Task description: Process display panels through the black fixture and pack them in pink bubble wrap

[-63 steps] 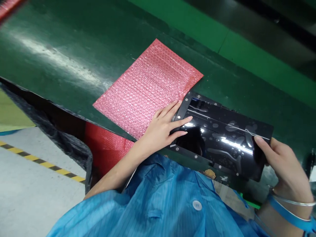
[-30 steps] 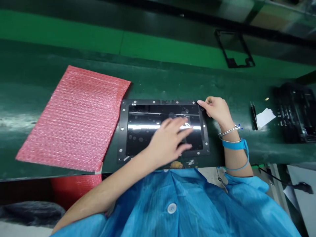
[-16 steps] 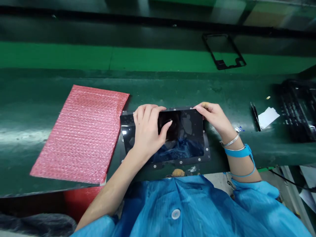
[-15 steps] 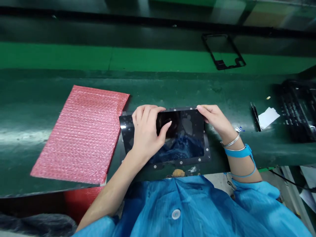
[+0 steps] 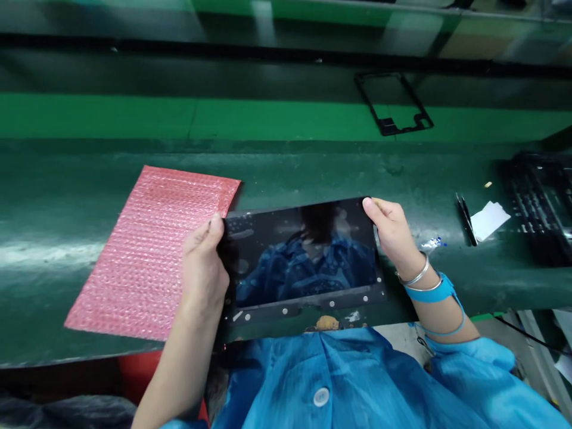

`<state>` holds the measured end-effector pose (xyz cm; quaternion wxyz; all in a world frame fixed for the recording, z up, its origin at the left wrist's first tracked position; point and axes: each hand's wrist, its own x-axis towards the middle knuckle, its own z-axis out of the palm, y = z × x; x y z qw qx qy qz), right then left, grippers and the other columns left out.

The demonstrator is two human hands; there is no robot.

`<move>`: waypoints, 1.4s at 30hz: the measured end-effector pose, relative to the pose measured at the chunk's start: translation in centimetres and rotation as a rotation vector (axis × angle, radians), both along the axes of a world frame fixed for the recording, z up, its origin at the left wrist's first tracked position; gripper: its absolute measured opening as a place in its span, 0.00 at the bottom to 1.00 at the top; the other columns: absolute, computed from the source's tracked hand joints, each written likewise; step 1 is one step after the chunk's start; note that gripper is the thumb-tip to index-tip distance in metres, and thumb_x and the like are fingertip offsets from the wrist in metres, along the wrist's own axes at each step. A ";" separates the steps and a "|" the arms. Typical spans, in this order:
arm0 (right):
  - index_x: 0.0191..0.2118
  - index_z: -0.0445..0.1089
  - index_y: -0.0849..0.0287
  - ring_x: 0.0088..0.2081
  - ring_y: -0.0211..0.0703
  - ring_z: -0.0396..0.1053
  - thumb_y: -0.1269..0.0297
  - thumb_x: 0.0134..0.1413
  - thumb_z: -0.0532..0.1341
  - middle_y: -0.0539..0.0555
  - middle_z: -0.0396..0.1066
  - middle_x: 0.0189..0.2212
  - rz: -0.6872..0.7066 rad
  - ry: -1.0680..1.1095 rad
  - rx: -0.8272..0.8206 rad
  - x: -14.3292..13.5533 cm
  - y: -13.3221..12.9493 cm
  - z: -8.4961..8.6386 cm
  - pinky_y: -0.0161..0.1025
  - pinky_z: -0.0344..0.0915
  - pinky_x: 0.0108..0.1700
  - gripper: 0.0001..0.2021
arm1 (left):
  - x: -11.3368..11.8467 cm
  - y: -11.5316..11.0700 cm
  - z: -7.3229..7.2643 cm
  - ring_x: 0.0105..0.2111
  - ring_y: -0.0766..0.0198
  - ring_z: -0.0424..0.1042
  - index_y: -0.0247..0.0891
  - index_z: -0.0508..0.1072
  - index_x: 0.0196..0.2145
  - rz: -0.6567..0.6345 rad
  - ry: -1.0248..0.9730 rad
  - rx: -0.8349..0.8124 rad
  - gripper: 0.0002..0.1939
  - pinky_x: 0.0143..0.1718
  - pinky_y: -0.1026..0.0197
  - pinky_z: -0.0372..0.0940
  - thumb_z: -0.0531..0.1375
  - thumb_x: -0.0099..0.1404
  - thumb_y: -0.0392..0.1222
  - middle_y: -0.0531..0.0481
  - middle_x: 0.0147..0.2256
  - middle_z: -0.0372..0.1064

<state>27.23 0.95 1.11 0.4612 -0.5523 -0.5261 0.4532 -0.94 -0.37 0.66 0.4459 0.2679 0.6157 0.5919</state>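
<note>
A glossy black display panel (image 5: 308,256) lies between my two hands, reflecting blue cloth. My left hand (image 5: 203,256) grips its left end, thumb on top. At the upper right corner, my right hand (image 5: 388,226) pinches the panel with the thumb on its face; the fingers behind are hidden. Under the panel, a dark plate (image 5: 308,305) with round silver dots along its edge shows at the front. The panel's far edge appears raised off it, though I cannot tell how far.
A pink bubble-wrap bag (image 5: 143,256) lies left of the panel. To the right are black tweezers (image 5: 466,220), a white paper piece (image 5: 490,220) and a small clear scrap (image 5: 432,243). Dark parts (image 5: 543,208) sit at the far right; a black frame (image 5: 393,104) lies at the back.
My left hand has moved from across the panel's top to its left end and now grips it. The panel has shifted slightly, uncovering more of the plate's front edge.
</note>
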 end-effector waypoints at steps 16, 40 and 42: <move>0.21 0.66 0.56 0.20 0.38 0.67 0.33 0.50 0.65 0.50 0.69 0.16 0.246 0.165 -0.224 -1.0 -0.4 0.4 0.35 0.64 0.24 0.29 | -0.3 1.3 0.6 0.27 0.65 0.75 0.36 0.74 0.28 0.244 -0.199 0.007 0.13 0.32 0.64 0.73 0.65 0.63 0.48 0.52 0.25 0.75; 0.29 0.69 0.59 0.19 0.35 0.68 0.45 0.35 0.78 0.47 0.67 0.22 0.142 0.229 -0.165 -2.8 7.4 3.0 0.31 0.61 0.19 0.26 | -3.9 -1.1 1.3 0.36 0.54 0.82 0.36 0.77 0.47 -0.204 -0.013 0.138 0.23 0.33 0.58 0.76 0.69 0.58 0.52 0.44 0.42 0.80; 0.28 0.65 0.58 0.19 0.34 0.68 0.47 0.40 0.77 0.45 0.66 0.22 0.099 0.194 -0.145 -5.4 9.9 3.6 0.30 0.61 0.19 0.25 | -6.3 -1.5 0.8 0.47 0.50 0.79 0.39 0.74 0.54 -0.073 0.222 0.182 0.26 0.44 0.52 0.76 0.67 0.62 0.53 0.42 0.48 0.78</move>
